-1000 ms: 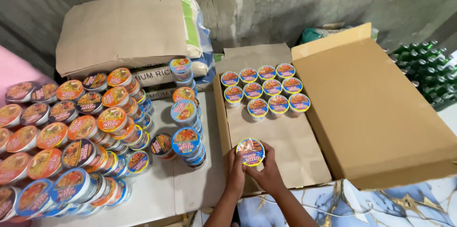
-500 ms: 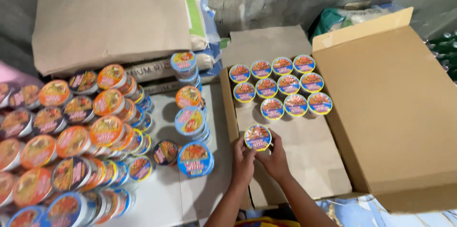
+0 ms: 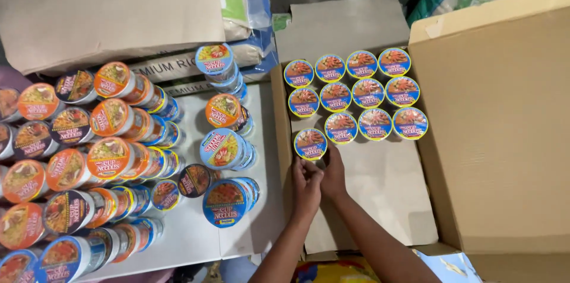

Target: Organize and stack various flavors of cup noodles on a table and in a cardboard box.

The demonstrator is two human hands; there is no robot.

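cardboard box floor takes the cup, left of the third row; both hands, left and right, seemingly grasp its base. nudged sideways, it could knock its neighbour askew.

Blue-lidded round cups are set in rows in the right box; orange-lidded stacks are laid left.

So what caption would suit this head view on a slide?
Both hands, left and right, set a noodle cup beside eleven others in a cardboard box.
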